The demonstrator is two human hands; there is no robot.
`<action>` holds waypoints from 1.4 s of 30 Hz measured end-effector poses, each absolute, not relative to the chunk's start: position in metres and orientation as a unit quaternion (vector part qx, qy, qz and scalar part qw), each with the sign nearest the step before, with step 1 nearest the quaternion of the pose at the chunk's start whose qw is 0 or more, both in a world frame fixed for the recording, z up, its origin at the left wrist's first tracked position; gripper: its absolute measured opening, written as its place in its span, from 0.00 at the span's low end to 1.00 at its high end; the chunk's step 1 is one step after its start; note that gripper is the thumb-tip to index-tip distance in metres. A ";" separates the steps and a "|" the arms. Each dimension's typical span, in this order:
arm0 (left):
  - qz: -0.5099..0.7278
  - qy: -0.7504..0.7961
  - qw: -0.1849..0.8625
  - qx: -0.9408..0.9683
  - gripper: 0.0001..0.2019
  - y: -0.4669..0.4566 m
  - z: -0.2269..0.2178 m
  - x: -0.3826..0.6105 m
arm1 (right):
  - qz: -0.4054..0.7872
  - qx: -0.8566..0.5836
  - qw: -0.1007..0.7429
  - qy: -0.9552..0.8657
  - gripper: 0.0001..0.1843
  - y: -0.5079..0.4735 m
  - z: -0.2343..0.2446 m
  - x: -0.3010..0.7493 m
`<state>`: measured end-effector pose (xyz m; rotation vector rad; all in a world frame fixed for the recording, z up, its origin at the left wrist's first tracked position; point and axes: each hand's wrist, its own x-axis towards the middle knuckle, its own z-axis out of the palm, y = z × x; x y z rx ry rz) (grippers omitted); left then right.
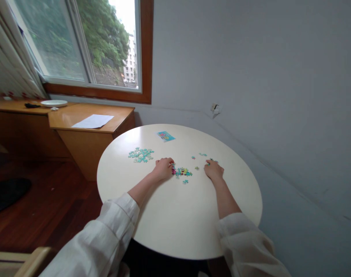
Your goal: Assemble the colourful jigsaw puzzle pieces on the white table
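Note:
A partly joined jigsaw puzzle (183,172) in yellow, pink and teal lies on the round white table (175,215). My left hand (164,169) is at its left end, fingers curled down onto the edge pieces. To the right, my right hand (214,170) is closed with its fingertips on a small teal puzzle piece (208,164), which is mostly covered. Between the hands lies a loose piece (197,168), and another small bit of puzzle (185,181) sits just below the joined part. More pieces (203,154) lie beyond my right hand.
A pile of teal puzzle pieces (141,154) is spread on the left of the table. Toward the back lies a colourful picture card (165,136). Beyond the table's left edge stands a wooden desk (123,114) with white paper (93,121) and a white plate (54,103).

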<state>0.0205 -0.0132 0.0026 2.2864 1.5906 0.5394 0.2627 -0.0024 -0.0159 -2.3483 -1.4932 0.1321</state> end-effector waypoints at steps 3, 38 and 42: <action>0.189 0.552 0.150 0.798 0.14 -0.014 0.003 0.020 | 0.051 -0.820 0.189 -0.537 0.20 -0.002 -0.014 0.260; 0.184 0.553 0.149 0.799 0.14 -0.016 0.008 0.020 | 0.017 -0.816 0.203 -0.542 0.12 0.002 -0.019 0.252; 0.185 0.553 0.148 0.799 0.14 -0.015 0.006 0.020 | 0.007 -0.810 0.217 -0.545 0.11 0.003 -0.021 0.254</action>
